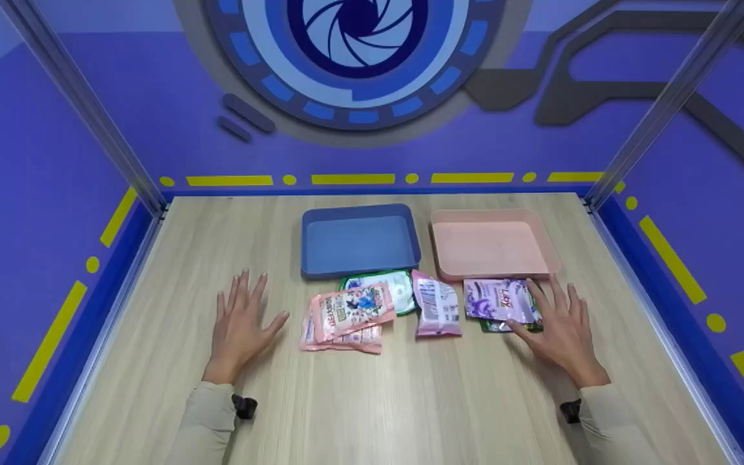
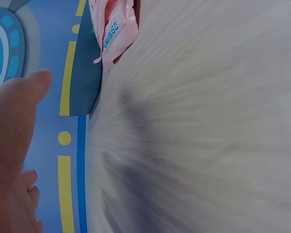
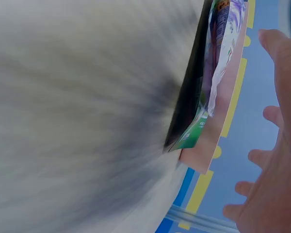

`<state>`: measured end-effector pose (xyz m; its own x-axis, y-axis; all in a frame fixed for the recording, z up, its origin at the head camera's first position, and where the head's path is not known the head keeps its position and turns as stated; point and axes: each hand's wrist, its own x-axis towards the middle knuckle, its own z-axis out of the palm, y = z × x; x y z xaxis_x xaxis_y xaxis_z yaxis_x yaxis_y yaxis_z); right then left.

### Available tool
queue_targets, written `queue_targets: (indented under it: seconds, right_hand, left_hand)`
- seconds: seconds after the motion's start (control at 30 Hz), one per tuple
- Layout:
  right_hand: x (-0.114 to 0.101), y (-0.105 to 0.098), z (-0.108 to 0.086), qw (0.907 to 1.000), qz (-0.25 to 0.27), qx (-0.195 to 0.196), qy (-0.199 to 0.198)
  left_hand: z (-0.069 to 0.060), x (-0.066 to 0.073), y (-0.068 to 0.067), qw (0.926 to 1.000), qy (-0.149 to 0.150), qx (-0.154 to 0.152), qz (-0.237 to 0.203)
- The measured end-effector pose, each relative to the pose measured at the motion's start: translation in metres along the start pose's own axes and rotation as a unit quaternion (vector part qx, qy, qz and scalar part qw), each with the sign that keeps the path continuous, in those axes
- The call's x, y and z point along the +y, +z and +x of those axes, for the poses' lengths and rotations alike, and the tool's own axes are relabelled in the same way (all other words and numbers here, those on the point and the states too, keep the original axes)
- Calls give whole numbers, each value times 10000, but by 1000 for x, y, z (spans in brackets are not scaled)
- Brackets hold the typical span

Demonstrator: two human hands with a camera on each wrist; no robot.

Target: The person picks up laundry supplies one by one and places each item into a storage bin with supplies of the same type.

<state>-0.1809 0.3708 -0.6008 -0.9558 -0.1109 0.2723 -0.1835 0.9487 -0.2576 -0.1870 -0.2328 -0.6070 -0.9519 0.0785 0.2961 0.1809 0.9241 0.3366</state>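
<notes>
In the head view my left hand (image 1: 241, 326) is spread with straight fingers, left of the packets and holding nothing. My right hand (image 1: 559, 329) is likewise spread, held over the right edge of a purple packet (image 1: 498, 300) that lies on a green-edged packet (image 1: 495, 325). The right wrist view shows the hand apart from those two packets. Nearer the left hand, a pink packet (image 1: 354, 311) overlaps another pink packet (image 1: 346, 342) and a green-and-white packet (image 1: 398, 287). A pink-purple packet (image 1: 438, 307) lies alone in the middle, printed label up.
A blue tray (image 1: 360, 271) and a pink tray (image 1: 498, 268) stand side by side behind the packets. Blue panels (image 1: 268, 155) wall the wooden table (image 1: 385, 407) at the back and both sides, with metal posts at the corners.
</notes>
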Motion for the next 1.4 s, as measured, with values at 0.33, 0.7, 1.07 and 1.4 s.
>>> queue_targets:
  seconds: [0.33,0.7,1.07,1.4]
  right_hand:
    - [-11,1,13,9991,320,-150,-226]
    - [-39,9,30,9974,318,-412,-489]
    - [-79,18,44,9936,429,-718,-764]
    - [-105,22,57,9874,523,-803,-1259]
  left_hand:
    - [23,8,2,9981,48,-429,-434]
    - [58,14,-4,9953,113,-611,-748]
    - [68,25,14,9876,-185,-1073,-1130]
    - [77,24,14,9785,-389,-1305,-1549]
